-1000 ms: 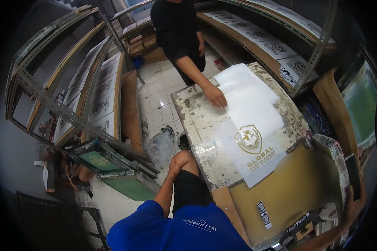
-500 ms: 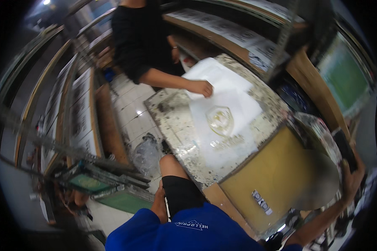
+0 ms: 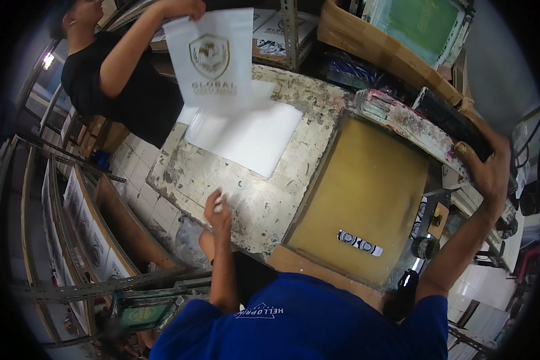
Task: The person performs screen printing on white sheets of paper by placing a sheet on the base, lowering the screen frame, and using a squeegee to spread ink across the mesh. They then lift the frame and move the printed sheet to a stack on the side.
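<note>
My left hand [image 3: 219, 217] is raised over the near edge of the paint-spotted table [image 3: 240, 192], its fingers partly bent and apart, holding nothing. On the right, my right hand [image 3: 489, 165] is wrapped round the end of a paint-crusted frame [image 3: 411, 123], seen nearly edge-on, with gold-coloured stain on the thumb. Below that frame lies a flat yellow-brown board [image 3: 360, 192] bearing a small black-and-white printed strip [image 3: 360, 242]. Across the table, a co-worker's hand [image 3: 186, 8] holds up a white sheet or bag [image 3: 209, 57] with a gold crest. Flat white sheets [image 3: 246, 135] lie beneath it.
Racks with printed white pieces [image 3: 96, 240] stand at the left. A cardboard box [image 3: 378, 45] and a green screen [image 3: 423, 27] are at the back right. A small dark tub [image 3: 425, 247] sits beside the board. Clear plastic [image 3: 189, 240] lies on the tiled floor.
The co-worker has lifted the printed white piece off the table toward the upper left. My left hand has risen from beside my leg to the table edge. The view has shifted.
</note>
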`<state>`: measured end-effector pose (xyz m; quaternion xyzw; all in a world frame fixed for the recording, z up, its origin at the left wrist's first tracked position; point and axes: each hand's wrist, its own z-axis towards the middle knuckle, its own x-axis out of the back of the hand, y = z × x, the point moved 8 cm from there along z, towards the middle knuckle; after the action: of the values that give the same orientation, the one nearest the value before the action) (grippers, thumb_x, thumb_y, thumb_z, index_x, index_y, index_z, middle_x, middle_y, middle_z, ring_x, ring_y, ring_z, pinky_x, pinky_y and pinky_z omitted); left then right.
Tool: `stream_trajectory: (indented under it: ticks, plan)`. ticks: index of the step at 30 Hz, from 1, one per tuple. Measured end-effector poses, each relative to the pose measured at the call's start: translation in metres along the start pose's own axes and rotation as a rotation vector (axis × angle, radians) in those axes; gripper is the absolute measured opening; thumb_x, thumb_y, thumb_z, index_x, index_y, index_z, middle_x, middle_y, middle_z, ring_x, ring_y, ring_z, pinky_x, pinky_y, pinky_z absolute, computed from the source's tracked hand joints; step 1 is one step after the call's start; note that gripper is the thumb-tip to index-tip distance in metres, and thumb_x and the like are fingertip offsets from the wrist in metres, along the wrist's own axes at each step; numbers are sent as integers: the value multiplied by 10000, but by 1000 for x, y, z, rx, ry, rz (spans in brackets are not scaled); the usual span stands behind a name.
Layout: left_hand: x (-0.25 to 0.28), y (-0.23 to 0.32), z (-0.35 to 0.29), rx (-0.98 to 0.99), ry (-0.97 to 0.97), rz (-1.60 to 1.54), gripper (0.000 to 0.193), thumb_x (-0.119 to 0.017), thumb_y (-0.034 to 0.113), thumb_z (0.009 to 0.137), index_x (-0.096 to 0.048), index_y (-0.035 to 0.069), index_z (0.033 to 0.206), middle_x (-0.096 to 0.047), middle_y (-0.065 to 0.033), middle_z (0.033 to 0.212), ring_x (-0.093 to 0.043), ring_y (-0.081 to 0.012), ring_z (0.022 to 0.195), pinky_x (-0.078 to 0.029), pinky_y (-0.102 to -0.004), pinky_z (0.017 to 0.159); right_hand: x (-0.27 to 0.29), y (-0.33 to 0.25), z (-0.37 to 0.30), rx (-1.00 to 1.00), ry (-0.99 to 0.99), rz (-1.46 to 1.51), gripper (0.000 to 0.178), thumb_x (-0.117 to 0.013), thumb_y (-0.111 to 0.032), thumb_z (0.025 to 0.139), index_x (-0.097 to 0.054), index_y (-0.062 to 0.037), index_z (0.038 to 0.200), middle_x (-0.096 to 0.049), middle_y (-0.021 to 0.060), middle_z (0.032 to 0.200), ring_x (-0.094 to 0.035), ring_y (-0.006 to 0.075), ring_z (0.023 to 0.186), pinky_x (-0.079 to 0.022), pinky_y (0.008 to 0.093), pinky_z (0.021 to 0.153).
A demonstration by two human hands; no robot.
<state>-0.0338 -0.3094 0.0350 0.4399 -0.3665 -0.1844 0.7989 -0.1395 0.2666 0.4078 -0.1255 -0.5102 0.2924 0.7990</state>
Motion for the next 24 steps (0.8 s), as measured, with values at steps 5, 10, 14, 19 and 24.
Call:
stream_trajectory:
  ticks: [5, 10, 14, 19, 24]
  plan:
    - [-106, -20, 77, 223, 86, 92, 829, -823, 252, 834, -403, -95, 1460, -511, -299, 1435, -514, -434, 1315, -417, -472, 1125, 5, 0, 0, -21, -1, -96, 565, -794, -90, 711, -694, 13, 1258, -749, 183, 1120, -704, 231, 1033, -514, 350, 972]
    - [-128, -73, 118, 758, 286, -63, 1026, -852, 255, 802, -200, -124, 1499, -456, -347, 1437, -501, -461, 1329, -434, -471, 1140, 3, 17, -1, -36, -17, -53, 595, -814, -79, 723, -684, -19, 1301, -705, 183, 1231, -677, 248, 1118, -497, 373, 1034]
    - [-141, -49, 128, 830, 231, -14, 1020, -879, 161, 766, -195, -158, 1453, -458, -376, 1408, -526, -463, 1307, -437, -450, 1144, 15, 47, -11, -66, 28, -38, 588, -832, -93, 763, -664, -21, 1321, -648, 200, 1326, -642, 281, 1189, -477, 400, 1080]
    - [-150, -29, 131, 605, 201, 233, 1121, -911, 248, 718, -188, -114, 1494, -488, -352, 1375, -548, -455, 1267, -458, -450, 1119, 13, 40, -6, -86, -60, -34, 690, -832, -321, 824, -602, 45, 1362, -628, 214, 1368, -593, 306, 1271, -441, 431, 1115]
    - [-150, -58, 148, 730, 261, -2, 1162, -919, 341, 695, -212, -82, 1514, -430, -313, 1424, -461, -440, 1343, -429, -500, 1122, 10, 29, -11, 11, -22, 21, 647, -809, -176, 775, -611, 46, 1350, -626, 234, 1361, -630, 316, 1223, -468, 427, 1095]
